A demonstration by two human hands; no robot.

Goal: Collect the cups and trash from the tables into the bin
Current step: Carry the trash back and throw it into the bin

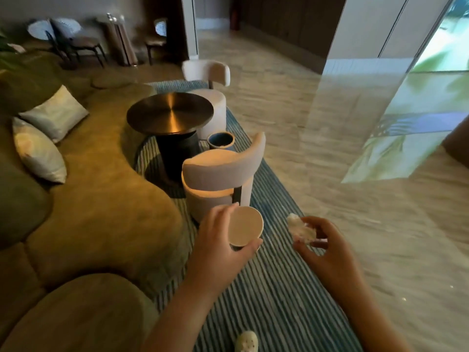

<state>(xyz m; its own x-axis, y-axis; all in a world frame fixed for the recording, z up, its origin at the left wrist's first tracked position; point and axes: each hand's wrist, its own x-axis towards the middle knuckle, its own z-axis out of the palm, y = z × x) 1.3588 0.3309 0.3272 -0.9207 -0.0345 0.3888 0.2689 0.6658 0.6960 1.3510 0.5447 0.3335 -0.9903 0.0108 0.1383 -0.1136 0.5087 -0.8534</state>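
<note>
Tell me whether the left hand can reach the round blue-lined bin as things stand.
Probably not: the cream curved-back chair stands between the left hand, which grips a beige paper cup, and the round blue-lined bin.

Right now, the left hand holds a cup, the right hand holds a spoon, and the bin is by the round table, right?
Not quite. In the head view the right hand pinches a crumpled white tissue, not a spoon. The left hand does hold the cup, and the bin does stand by the round table.
</note>
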